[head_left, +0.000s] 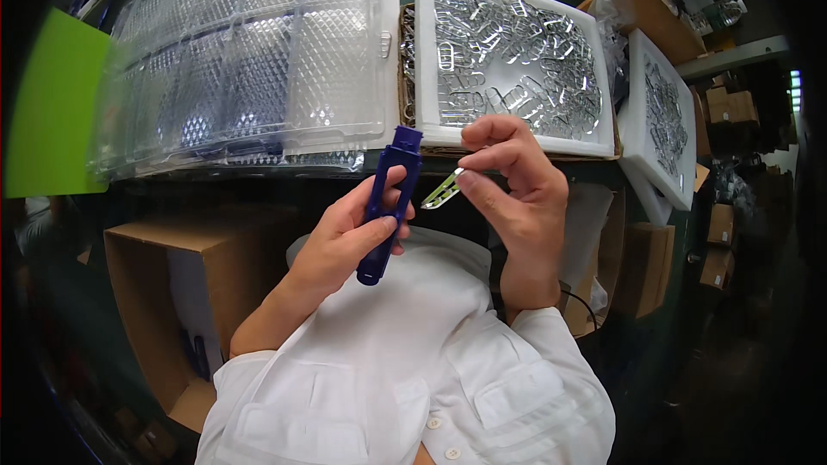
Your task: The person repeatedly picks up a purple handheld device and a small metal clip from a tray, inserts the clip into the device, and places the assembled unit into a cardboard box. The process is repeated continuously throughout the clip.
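Observation:
My left hand is closed around a long dark blue plastic housing, held tilted with its narrow end up and a slot along its face. Just to its right, my right hand pinches a small shiny metal frame piece between thumb and forefinger. The metal piece hangs aslant beside the housing, apart from it. Beyond both hands, a white foam tray holds many loose metal pieces of similar look.
Clear textured plastic trays are stacked at the far left, beside a bright green panel. A second white tray of metal parts leans at the right. An open cardboard box stands low at left, with blue parts inside; more boxes lie far right.

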A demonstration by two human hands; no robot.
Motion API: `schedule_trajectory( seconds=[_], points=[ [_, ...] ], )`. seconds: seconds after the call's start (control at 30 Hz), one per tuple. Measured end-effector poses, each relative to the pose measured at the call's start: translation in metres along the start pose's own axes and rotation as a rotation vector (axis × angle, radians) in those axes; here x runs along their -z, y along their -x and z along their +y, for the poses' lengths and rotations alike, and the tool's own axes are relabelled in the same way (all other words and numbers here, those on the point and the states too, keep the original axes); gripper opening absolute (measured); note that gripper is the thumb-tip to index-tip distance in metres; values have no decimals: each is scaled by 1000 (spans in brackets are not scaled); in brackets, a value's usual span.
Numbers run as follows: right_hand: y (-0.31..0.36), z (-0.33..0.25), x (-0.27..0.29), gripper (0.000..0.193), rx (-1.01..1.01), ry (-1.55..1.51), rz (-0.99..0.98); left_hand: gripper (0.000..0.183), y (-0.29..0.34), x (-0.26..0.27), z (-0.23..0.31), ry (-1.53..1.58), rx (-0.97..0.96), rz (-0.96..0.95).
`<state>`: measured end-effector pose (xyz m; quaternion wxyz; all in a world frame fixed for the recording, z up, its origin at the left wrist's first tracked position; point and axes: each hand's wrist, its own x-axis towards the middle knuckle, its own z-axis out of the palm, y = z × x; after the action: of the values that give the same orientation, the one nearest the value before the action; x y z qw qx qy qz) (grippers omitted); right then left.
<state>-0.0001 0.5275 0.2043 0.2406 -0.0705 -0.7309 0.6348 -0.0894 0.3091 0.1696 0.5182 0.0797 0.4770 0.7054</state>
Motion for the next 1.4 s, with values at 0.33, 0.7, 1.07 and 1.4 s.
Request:
schedule_trajectory(
  seconds=[0.33,0.7,1.07,1.4],
  points=[
    [19,4,-16,14,87,485,16,54,-15,-17,-17,-179,-81,-38],
    [25,21,-38,15,193,753,-14,62,-8,-1,-24,-267,-52,12],
    [23,33,-51,25,97,582,247,24,-32,4,-37,-536,-379,170],
    [18,36,-36,26,-214,167,35,19,-37,-1,-35,-412,-297,177]
  ],
)
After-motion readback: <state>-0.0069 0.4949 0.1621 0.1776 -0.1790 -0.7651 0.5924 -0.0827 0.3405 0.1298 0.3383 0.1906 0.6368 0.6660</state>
